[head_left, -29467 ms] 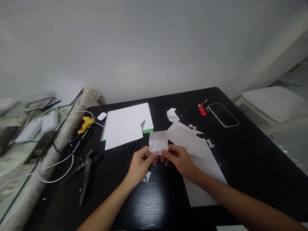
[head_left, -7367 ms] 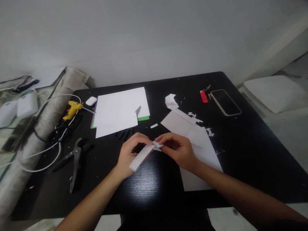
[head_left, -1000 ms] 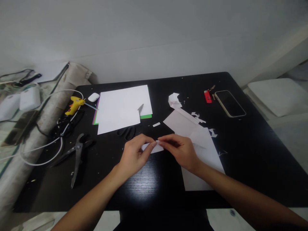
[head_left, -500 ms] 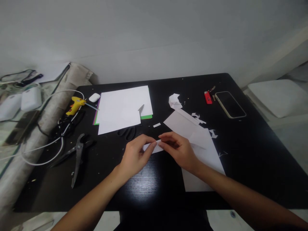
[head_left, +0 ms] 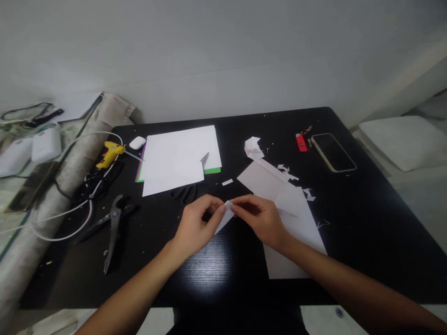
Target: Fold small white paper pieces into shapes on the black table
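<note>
Between my hands is a small piece of white paper (head_left: 225, 219), tilted, with one corner up. My left hand (head_left: 199, 222) pinches it from the left between thumb and fingers. From the right, my right hand (head_left: 259, 217) grips the same piece near its top corner. Parts of the paper are hidden behind the fingers. Larger white sheets (head_left: 296, 246) lie under and beside my right hand. Just beyond my left hand are the dark handles of scissors (head_left: 188, 193), whose blades are partly covered by a stack of paper (head_left: 176, 158).
A yellow glue gun (head_left: 111, 153), a white cable and pliers (head_left: 115, 216) lie on the left. Crumpled paper (head_left: 253, 147) and cut scraps (head_left: 309, 194) are beyond my right hand. A red lighter (head_left: 301, 142) and a phone (head_left: 334, 152) lie at the back right of the black table (head_left: 370, 232).
The small piece of paper has turned between my fingers, from lying nearly level to slanting down toward me. Both hands have stayed almost in place.
</note>
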`<action>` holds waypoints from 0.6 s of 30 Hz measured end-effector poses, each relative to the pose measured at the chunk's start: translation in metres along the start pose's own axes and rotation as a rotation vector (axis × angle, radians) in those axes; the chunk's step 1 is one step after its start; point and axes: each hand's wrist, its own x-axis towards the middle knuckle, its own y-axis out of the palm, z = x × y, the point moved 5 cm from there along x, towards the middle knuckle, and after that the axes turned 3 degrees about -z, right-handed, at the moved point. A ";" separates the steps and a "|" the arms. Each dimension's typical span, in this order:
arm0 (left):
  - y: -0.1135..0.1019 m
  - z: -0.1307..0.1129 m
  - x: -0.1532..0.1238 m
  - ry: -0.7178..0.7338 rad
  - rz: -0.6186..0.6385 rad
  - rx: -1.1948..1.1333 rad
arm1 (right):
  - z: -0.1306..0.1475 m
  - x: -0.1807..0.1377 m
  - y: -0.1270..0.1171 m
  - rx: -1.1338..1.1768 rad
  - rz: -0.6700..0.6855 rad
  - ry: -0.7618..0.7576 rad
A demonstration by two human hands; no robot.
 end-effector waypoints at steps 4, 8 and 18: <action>0.002 0.001 0.000 0.000 0.006 -0.065 | 0.003 -0.002 0.002 -0.055 0.006 -0.088; 0.001 0.001 0.000 -0.016 -0.023 -0.126 | 0.003 -0.003 0.003 -0.011 0.016 -0.063; 0.000 0.003 -0.002 -0.090 -0.077 -0.201 | -0.002 0.001 -0.001 0.070 -0.009 0.083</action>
